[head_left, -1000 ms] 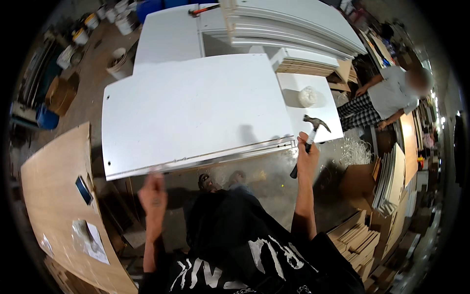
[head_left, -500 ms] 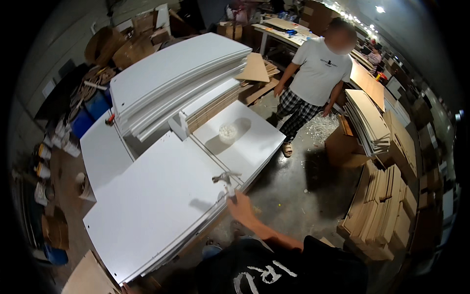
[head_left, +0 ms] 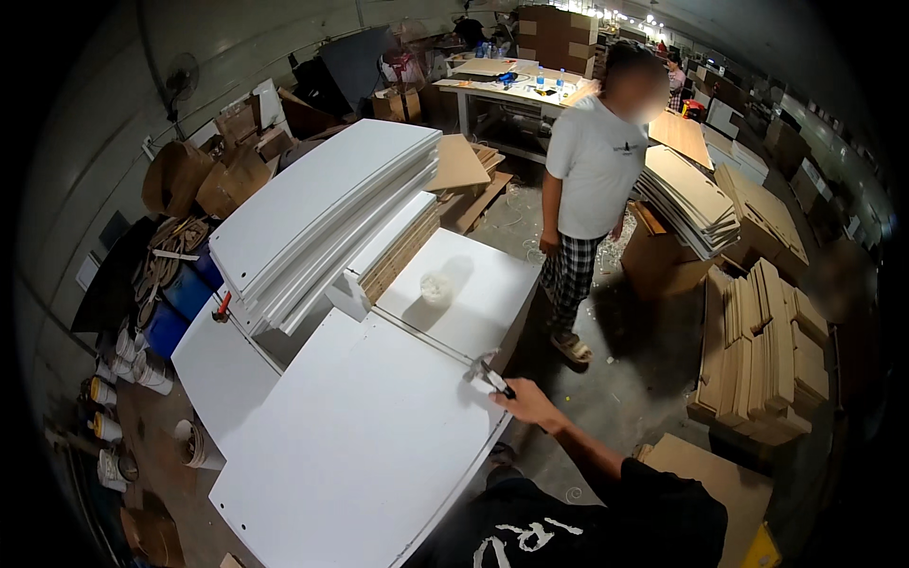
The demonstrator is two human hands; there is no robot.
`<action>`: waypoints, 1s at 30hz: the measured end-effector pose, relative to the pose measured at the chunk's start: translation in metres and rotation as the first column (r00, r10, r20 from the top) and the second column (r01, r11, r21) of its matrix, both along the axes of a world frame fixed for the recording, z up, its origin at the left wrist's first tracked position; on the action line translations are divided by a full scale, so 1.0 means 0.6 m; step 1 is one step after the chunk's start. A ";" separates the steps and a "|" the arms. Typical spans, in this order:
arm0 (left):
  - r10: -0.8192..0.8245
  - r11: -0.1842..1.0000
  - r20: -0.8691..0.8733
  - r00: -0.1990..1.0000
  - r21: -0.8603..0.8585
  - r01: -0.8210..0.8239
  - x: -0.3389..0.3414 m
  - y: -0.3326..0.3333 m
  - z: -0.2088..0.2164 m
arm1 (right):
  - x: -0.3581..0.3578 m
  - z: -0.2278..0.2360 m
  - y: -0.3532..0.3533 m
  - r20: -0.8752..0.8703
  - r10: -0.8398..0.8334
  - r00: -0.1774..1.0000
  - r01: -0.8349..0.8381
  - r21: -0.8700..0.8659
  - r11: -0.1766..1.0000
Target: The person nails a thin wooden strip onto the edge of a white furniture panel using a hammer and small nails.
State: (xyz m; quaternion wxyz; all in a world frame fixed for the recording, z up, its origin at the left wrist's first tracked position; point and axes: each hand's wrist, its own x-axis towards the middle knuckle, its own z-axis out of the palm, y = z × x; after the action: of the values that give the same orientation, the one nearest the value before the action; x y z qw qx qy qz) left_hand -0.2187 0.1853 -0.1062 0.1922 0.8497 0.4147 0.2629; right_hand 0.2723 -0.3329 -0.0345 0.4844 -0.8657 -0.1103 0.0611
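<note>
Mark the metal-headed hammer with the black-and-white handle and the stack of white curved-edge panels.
Metal-headed hammer with black-and-white handle point(head_left: 493, 380): head view, on the handle's white section.
Stack of white curved-edge panels point(head_left: 324, 192): head view, on the top panel's upper face.

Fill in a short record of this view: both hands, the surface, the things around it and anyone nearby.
Right hand: grips the hammer by its handle
Left hand: not in view
Surface: white panel
Hammer head: at the panel; contact unclear
Beyond the hammer: round white item, kind unclear
Far side: stack of white panels
Nearby: co-worker, standing, arms lowered
</note>
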 end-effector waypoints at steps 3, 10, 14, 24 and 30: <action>0.019 0.996 0.045 0.999 -0.087 -0.015 0.122 -0.030 0.037 | 0.043 -0.035 0.009 -0.017 -0.033 0.999 0.032 -0.059 0.998; 0.116 0.958 0.218 0.969 -0.283 -0.051 0.216 -0.049 0.073 | 0.037 -0.019 0.056 0.019 -0.065 0.998 0.066 -0.102 0.993; 0.234 0.890 0.322 0.917 -0.451 -0.069 0.256 -0.075 0.088 | 0.018 0.015 -0.001 0.103 -0.136 0.985 0.141 -0.043 0.989; 0.561 0.735 0.532 0.635 -0.673 -0.085 0.325 -0.064 0.176 | 0.219 0.163 -0.054 0.128 -0.220 0.967 0.182 0.254 0.950; 0.159 0.940 0.362 0.918 -0.339 -0.029 0.613 -0.042 0.369 | 0.542 0.297 -0.022 0.096 -0.145 0.985 0.132 0.135 0.982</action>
State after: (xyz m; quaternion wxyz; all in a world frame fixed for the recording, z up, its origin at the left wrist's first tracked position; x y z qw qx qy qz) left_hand 0.1491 0.1603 0.1152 0.3948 0.7166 0.4476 0.3608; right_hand 0.5973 -0.3460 0.1436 0.5356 -0.8404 -0.0790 -0.0258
